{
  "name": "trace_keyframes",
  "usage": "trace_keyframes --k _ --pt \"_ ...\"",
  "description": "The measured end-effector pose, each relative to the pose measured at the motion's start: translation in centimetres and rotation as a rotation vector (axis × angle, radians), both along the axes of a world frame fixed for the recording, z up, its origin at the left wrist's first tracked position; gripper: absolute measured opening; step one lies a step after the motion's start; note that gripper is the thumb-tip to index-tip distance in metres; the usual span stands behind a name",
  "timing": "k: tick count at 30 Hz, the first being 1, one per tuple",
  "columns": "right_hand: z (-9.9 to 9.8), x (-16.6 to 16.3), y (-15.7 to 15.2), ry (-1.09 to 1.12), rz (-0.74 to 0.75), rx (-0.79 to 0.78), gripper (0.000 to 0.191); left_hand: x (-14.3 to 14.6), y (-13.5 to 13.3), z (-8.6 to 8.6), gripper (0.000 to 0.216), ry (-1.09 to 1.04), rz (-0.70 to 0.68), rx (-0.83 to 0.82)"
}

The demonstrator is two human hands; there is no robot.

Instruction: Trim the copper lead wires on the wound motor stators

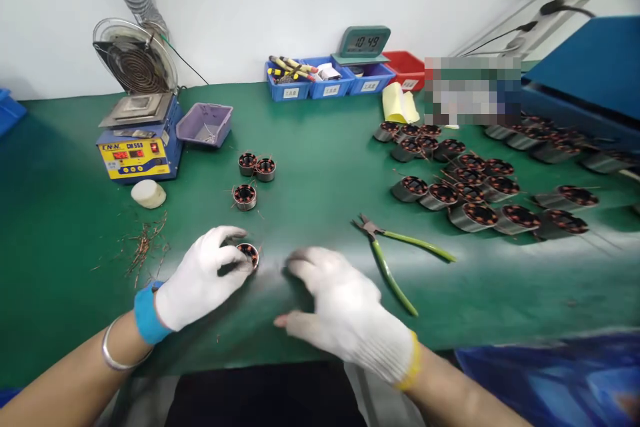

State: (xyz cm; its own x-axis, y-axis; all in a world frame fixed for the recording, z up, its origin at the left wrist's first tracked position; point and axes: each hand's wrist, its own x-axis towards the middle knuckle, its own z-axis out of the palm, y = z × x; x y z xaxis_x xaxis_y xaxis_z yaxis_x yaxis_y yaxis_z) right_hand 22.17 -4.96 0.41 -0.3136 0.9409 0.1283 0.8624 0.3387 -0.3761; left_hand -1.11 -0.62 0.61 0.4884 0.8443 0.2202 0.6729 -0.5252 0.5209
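Observation:
My left hand point(197, 277), in a white glove with a blue wristband, has its fingers and thumb around a small copper-wound motor stator point(251, 255) on the green mat. The fingers partly cover this stator. My right hand point(345, 303), gloved in white with a yellow cuff, is slightly blurred just right of it. Its thumb and fingers are apart and nothing shows between them. Green-handled cutting pliers point(373, 230) lie with handles spread, beyond and right of that hand. Three more stators, one of them the nearest stator point(245, 197), stand past my left hand.
Cut copper wire bits point(145, 247) and a white round block point(149, 193) lie at left, before a yellow-blue soldering unit point(140, 153) and a purple tray point(205, 125). Many stators point(470, 193) crowd the right. Blue bins point(330, 85) and a clock point(365, 42) stand behind.

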Motion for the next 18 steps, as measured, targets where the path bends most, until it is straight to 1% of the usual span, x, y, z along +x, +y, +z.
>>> trace_keyframes --k 1,2,3,5,7,8,9,10,12,14,16,18 --pt "0.3 -1.8 1.0 -0.001 0.009 -0.072 0.063 0.1 0.2 -0.1 0.020 -0.054 0.018 -0.044" --pt "0.4 -3.3 2.0 0.009 0.036 -0.096 0.071 0.2 0.4 -0.1 0.022 -0.111 0.049 -0.096" --pt "0.3 -4.6 3.0 0.020 0.052 -0.118 0.072 0.2 0.7 -0.1 0.022 -0.177 0.105 -0.166" --pt "-0.4 -6.2 4.6 0.052 0.084 -0.112 0.064 0.1 1.3 0.0 0.022 -0.388 0.251 -0.409" --pt "-1.4 -6.8 5.3 0.087 0.100 -0.097 0.051 -0.2 1.8 0.0 0.025 -0.646 0.366 -0.682" --pt "-1.9 -6.8 5.4 0.099 0.107 -0.096 0.048 -0.3 2.0 0.1 0.026 -0.739 0.385 -0.769" --pt "-2.2 -6.6 5.4 0.105 0.113 -0.102 0.047 -0.3 2.2 0.1 0.027 -0.807 0.386 -0.817" --pt "-2.4 -6.5 5.3 0.106 0.117 -0.110 0.047 -0.4 2.2 0.1 0.027 -0.843 0.372 -0.837" --pt "-2.6 -6.1 5.2 0.100 0.132 -0.117 0.050 -0.4 2.0 0.4 0.031 -0.847 0.322 -0.853" --pt "-2.6 -5.8 5.1 0.100 0.146 -0.113 0.056 -0.4 1.7 0.8 0.047 -0.791 0.268 -0.852" --pt "-2.6 -5.7 5.0 0.113 0.158 -0.107 0.059 -0.6 1.3 1.4 0.055 -0.705 0.241 -0.797" --pt "-2.8 -5.6 5.0 0.130 0.160 -0.093 0.056 -1.2 0.9 2.0 0.053 -0.641 0.224 -0.733"
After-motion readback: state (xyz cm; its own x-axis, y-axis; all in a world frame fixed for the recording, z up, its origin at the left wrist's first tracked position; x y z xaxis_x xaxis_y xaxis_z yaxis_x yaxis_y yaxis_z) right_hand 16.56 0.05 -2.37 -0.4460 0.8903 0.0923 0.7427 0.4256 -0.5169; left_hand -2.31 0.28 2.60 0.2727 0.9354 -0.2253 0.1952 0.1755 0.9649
